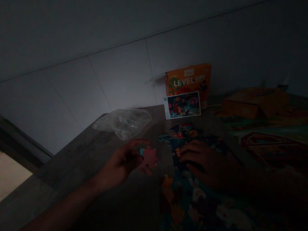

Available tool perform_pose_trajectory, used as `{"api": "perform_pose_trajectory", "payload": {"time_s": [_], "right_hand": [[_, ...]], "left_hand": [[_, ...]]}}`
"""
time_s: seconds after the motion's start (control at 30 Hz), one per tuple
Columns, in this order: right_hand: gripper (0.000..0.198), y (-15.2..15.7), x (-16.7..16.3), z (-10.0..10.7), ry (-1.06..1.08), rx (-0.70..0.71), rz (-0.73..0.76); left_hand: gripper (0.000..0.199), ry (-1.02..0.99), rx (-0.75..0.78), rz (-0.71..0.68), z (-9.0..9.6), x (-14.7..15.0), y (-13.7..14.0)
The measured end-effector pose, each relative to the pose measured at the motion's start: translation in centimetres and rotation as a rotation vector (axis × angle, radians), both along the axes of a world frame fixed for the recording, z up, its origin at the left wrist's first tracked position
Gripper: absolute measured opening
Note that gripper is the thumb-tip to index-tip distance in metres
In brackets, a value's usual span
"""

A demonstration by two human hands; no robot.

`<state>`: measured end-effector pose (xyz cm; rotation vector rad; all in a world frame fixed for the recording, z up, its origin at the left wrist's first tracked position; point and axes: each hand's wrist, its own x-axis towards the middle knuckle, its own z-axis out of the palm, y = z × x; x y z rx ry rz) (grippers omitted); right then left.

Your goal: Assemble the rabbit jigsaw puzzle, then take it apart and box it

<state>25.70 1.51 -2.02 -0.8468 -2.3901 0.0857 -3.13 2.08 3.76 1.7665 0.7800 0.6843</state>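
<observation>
In dim light my left hand [126,161] grips a pinkish jigsaw puzzle piece [149,157] with a teal corner, held above the grey table left of the puzzle. A partly joined jigsaw puzzle [198,196], dark with white rabbits and an orange animal, lies in front of me. My right hand [198,159] rests over its upper part, fingers bent down onto the pieces; whether a piece is under the fingertips is hidden. Just beyond lie loose puzzle pieces [182,130]. A picture card [183,105] showing a similar dark scene stands behind them.
An orange box [189,78] marked "LEVEL UP!" stands against the wall behind the card. To its left lies a crumpled clear plastic bag [126,121]. At right are another orange box [254,102] and a large colourful printed sheet or puzzle [282,144], too dark to tell.
</observation>
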Motion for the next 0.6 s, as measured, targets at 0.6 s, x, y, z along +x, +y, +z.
{"api": "perform_pose_trajectory", "payload": {"time_s": [0.6], "right_hand": [[0.023,0.0,-0.1,0.3,-0.022,0.003,-0.006]], "left_hand": [[0.015,0.298,-0.003,0.052,-1.0,-0.9,0.7]]}}
